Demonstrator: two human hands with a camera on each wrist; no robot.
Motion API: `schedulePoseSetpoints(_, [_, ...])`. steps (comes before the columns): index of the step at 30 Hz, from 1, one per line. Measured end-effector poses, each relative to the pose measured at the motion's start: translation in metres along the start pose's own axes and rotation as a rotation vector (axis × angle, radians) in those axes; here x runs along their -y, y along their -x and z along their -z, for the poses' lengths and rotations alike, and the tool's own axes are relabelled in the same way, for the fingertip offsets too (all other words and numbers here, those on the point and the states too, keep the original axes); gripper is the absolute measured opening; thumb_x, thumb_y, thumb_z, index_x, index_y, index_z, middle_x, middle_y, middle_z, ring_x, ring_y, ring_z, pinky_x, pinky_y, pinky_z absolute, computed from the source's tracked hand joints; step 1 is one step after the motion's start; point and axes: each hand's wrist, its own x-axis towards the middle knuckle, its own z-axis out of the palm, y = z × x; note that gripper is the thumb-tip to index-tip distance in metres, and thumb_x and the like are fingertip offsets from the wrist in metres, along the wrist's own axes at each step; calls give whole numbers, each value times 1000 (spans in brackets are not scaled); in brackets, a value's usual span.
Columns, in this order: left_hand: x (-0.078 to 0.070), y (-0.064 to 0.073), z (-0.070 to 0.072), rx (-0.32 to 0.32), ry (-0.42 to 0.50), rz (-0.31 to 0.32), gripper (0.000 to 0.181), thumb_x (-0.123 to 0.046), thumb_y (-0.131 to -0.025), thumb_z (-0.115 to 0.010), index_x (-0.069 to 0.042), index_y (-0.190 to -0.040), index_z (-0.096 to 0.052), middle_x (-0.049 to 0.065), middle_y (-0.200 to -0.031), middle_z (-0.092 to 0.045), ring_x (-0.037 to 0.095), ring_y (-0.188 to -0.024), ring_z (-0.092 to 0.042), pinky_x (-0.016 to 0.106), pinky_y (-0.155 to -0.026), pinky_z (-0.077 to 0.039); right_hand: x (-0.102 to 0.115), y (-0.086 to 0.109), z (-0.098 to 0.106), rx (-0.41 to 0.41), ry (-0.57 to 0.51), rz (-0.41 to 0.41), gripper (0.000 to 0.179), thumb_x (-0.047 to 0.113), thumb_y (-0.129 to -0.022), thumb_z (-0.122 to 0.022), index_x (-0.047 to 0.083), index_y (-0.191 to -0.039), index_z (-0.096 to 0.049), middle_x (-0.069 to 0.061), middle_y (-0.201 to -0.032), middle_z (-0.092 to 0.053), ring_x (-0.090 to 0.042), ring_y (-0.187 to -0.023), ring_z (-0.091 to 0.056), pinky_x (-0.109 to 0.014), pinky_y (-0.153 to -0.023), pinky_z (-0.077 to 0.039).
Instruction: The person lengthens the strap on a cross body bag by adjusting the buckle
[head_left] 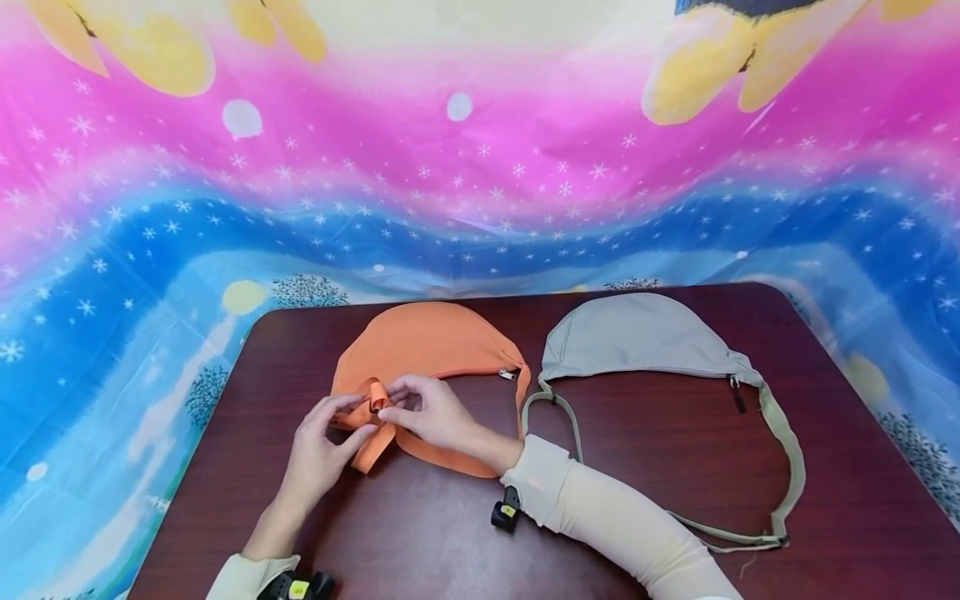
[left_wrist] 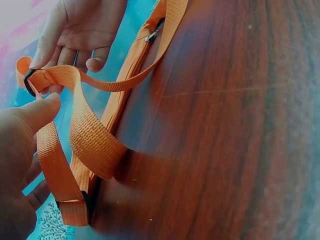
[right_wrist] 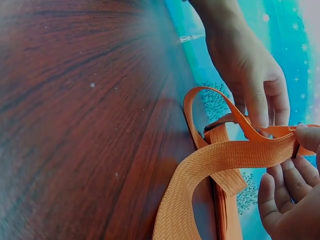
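Note:
An orange waist bag (head_left: 427,337) lies at the left of the table, its webbing strap (left_wrist: 95,132) raised in loops at its near left end. My right hand (head_left: 438,417) pinches the strap at a black slider buckle (left_wrist: 30,82), thumb on top and fingers beneath. Close on the other side, my left hand (head_left: 315,458) pinches the strap between thumb and fingers beside that buckle; its fingertips are partly hidden by the webbing. Lower on the strap, a second black buckle (left_wrist: 86,202) shows near the bag's end.
To the right lies a grey waist bag (head_left: 637,337), its strap (head_left: 787,458) curving toward the table's near side. The dark wooden table (head_left: 420,542) has a rounded far edge against a printed backdrop (head_left: 480,200). The orange bag's zipper pull (head_left: 507,375) sits at its right end.

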Motion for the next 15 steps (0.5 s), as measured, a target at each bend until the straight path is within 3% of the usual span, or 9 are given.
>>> schedulePoseSetpoints(7, [1, -3, -1, -50, 27, -52, 37, 9, -77, -84, -4, -109, -74, 6, -106, -71, 19, -87, -64, 17, -75, -49, -1, -2, -1, 2, 1, -1, 23, 12, -93, -76, 2, -112, -70, -9, -101, -70, -12, -90, -64, -24, -80, -54])
schedulePoseSetpoints(15, [-3, -3, -1, -56, 72, -34, 35, 8, -80, -82, -7, -111, -75, 6, -109, -72, 17, -92, -64, 17, -76, -48, -4, -4, -5, 20, 42, -4, 24, 12, -92, -77, 4, -113, -70, -6, -102, -70, -8, -92, -63, -22, -80, -53])
